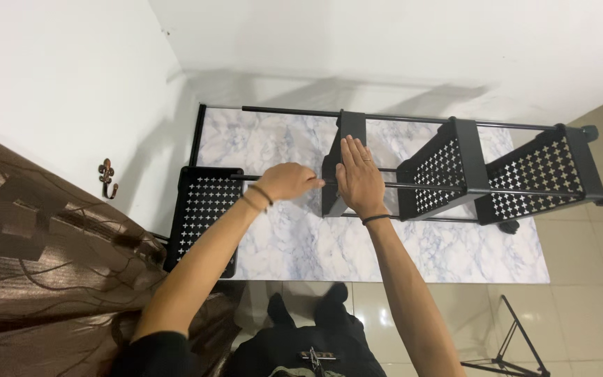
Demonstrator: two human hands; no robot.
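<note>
- Two bare forearms are reaching in from the bottom edge, wristbands on both.
- Left hand (289, 181) is closing its fingers around one thin black metal rod (273, 179), clamped on it.
- Right hand (359, 178) is lying flat, fingers together and straight, pressing on one black perforated plastic shelf tray (340, 164); gripping nothing.
- Black multi-tier cart frame (455, 167) is lying on its side on the white marble-pattern mat (301, 244), four trays with cross-shaped cutouts counted.
- One brown curtain (43, 279) is hanging left.
</note>
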